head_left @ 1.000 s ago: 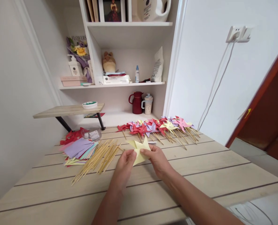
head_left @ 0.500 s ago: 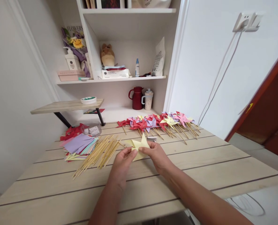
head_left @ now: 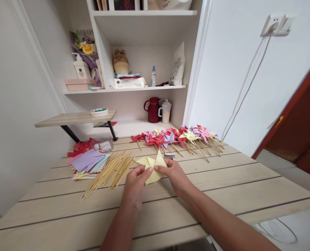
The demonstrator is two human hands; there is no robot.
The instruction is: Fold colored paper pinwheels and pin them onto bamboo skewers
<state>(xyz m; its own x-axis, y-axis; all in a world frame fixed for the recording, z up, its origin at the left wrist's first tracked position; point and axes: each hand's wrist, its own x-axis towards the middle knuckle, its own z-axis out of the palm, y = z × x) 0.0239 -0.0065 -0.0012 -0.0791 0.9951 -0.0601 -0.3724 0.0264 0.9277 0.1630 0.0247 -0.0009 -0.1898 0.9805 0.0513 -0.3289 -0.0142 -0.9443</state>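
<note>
My left hand and my right hand both pinch a piece of yellow paper, cut and folded into pointed flaps, just above the wooden table. The fingertips of both hands meet at the middle of the paper. To the left of my hands lies a loose bundle of thin wooden sticks. A stack of coloured paper squares sits further left. Behind my hands a row of finished paper pinwheels on sticks lies across the table.
A small white object lies just beyond my right hand. A clear plastic bag rests by the paper stack. A low wooden riser stands at the back left. Shelves behind hold a red jug, a mug, bottles and boxes.
The camera view dropped slightly, then held. My fingers have folded another flap of the yellow paper toward its centre; the shape now shows two upright points.
</note>
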